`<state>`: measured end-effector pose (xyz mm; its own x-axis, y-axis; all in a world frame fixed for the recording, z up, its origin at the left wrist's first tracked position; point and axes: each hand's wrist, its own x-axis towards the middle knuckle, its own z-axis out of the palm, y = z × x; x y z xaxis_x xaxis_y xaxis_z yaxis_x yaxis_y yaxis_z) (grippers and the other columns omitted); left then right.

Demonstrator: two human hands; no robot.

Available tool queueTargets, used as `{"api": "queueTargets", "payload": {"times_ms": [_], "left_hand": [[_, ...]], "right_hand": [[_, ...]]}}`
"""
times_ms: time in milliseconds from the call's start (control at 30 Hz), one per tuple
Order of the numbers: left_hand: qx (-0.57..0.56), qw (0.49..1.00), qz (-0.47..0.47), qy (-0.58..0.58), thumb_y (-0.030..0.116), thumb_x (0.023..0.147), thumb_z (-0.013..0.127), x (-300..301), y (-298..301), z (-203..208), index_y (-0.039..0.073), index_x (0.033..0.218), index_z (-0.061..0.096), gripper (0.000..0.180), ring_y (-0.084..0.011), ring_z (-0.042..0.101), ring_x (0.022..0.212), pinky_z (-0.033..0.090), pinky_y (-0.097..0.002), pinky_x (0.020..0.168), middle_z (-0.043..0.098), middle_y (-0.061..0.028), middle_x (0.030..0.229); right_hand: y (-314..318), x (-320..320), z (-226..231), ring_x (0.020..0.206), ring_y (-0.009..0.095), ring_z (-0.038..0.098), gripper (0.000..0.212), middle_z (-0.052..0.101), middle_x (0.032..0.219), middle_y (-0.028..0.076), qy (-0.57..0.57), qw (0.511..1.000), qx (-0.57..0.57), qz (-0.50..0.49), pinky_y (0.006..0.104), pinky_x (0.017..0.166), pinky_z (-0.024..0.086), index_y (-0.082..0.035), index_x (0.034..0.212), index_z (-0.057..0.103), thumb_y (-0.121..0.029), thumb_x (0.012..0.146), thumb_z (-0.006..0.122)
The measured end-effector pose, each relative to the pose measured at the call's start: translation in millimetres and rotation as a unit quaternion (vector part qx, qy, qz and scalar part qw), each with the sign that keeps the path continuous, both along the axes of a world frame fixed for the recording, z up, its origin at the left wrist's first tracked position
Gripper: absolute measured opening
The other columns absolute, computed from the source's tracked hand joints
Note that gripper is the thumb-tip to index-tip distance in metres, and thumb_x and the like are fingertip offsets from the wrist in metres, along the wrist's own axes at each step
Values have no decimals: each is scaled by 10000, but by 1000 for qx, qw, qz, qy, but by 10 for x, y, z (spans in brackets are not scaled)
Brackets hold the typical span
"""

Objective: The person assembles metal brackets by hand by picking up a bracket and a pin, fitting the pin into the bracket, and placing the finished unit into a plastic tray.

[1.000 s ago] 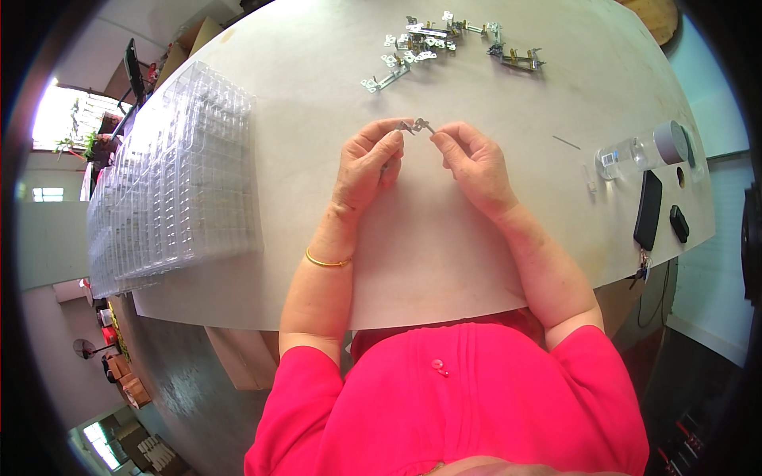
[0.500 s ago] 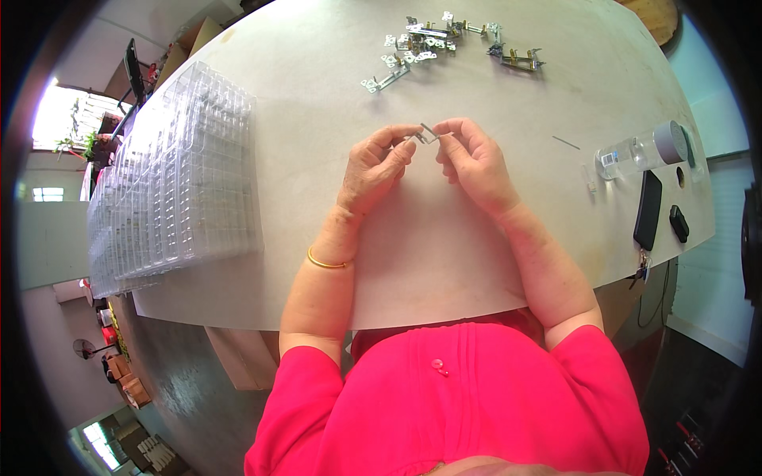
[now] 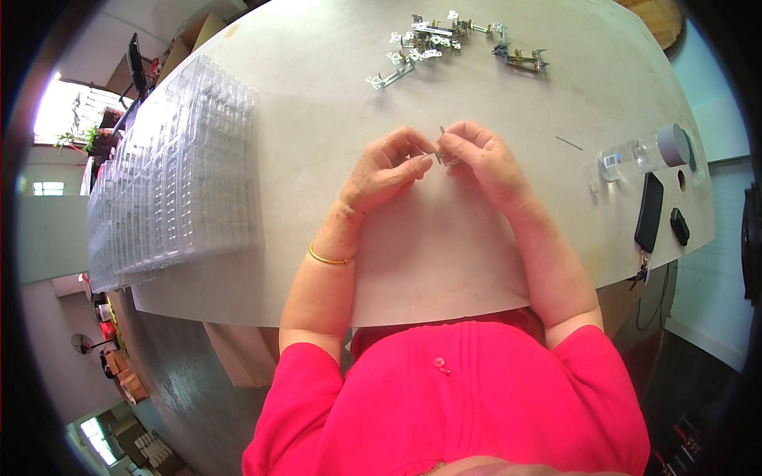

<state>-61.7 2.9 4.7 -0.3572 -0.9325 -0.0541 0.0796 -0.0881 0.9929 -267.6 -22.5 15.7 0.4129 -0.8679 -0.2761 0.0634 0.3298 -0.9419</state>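
A small metal bracket-like part (image 3: 446, 161) sits between my two hands over the middle of the table. My left hand (image 3: 390, 169) pinches its left side between thumb and fingers. My right hand (image 3: 486, 163) is closed on its other side, with a short thin end sticking up above the fingertips. The fingers cover most of the part, so its exact kind is hidden. Beyond my hands lies a loose pile of metal hinge-like brackets (image 3: 429, 38), silvery with some brass-coloured bits. Another such bracket (image 3: 525, 60) rests at the pile's right.
A tall stack of clear plastic trays (image 3: 186, 170) fills the table's left side. To the right are a thin metal rod (image 3: 569, 143), a clear bottle with a grey lid (image 3: 635, 157), a black phone (image 3: 649, 211), a small black object (image 3: 679, 227) and keys (image 3: 641, 270).
Both hands have shifted slightly to the right. The metal part has turned between my fingers and is now more hidden, mostly by my right fingertips.
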Motion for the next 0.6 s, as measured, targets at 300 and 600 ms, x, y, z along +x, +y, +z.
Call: {"api": "queueTargets", "payload": {"times_ms": [300, 600], "left_hand": [[88, 990, 55, 94, 168, 965, 629, 83, -55, 10, 42, 1074, 592, 171, -63, 440, 454, 339, -203, 402, 601, -30, 763], [120, 982, 38, 144, 285, 1038, 511, 103, -91, -26, 14, 1131, 585, 297, -107, 544, 491, 435, -223, 449, 645, -83, 827]], "right_hand": [[36, 19, 24, 954, 117, 611, 79, 668, 1021, 31, -93, 979, -158, -88, 281, 887, 489, -59, 987, 645, -135, 970, 629], [62, 66, -80, 913, 104, 597, 46, 667, 1032, 22, 16, 943, -328, -48, 254, 846, 490, -51, 967, 646, -79, 937, 667]]}}
